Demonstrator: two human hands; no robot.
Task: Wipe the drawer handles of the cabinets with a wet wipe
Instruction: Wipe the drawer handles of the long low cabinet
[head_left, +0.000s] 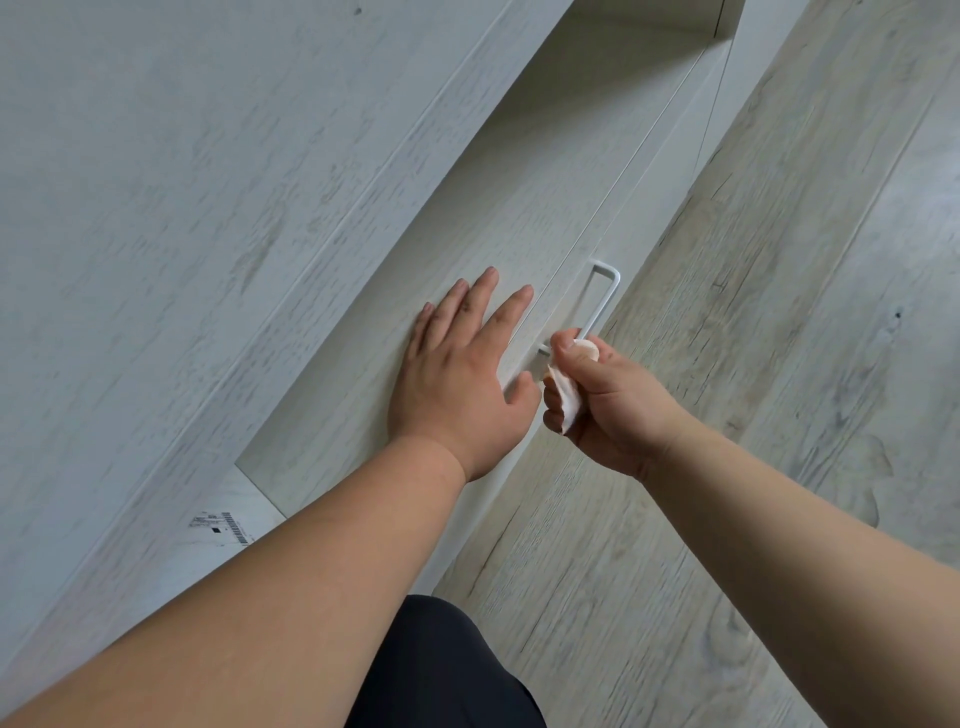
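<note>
Pale cabinet (467, 234), handle (604, 301) running diagonally, wipe (569, 397) pinched

Pale wood-grain floor (779, 364), matching grey panelling (156, 208)

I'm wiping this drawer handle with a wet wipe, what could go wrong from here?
1. The right hand pinches the crumpled white wet wipe at the near end of the white metal bar handle; its far corner might get skipped.
2. The left hand lies flat on the pale wood-grain cabinet front, so it may leave smudges there.
</note>
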